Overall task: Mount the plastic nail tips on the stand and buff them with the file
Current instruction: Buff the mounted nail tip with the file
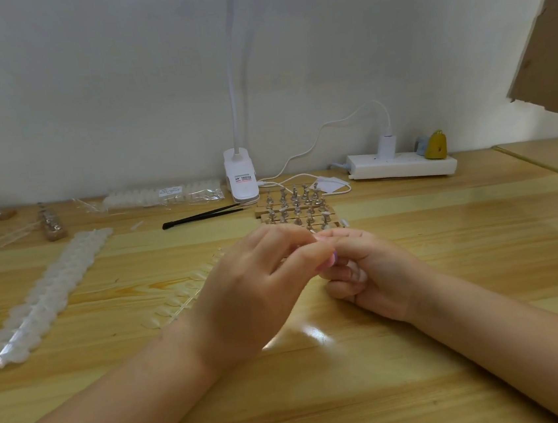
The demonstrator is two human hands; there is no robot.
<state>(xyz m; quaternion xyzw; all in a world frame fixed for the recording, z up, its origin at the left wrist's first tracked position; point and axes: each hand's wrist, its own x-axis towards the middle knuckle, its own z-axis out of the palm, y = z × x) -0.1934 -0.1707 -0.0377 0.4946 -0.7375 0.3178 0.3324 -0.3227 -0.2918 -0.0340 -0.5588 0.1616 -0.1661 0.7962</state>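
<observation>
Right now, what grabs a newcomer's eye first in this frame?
The two hands meeting at centre: the left hand and right hand bring their fingers together, seemingly around something small that is too hidden to name. Just behind them stands the wooden stand studded with metal pegs. At left, a long strip of white nail tips runs diagonally across the table.

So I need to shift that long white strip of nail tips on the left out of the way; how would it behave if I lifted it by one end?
The strip of nail tips looks thin and long, so it would probably sag. It seems light plastic and should slide easily on the glossy table. Tips might snap off if bent.
</observation>
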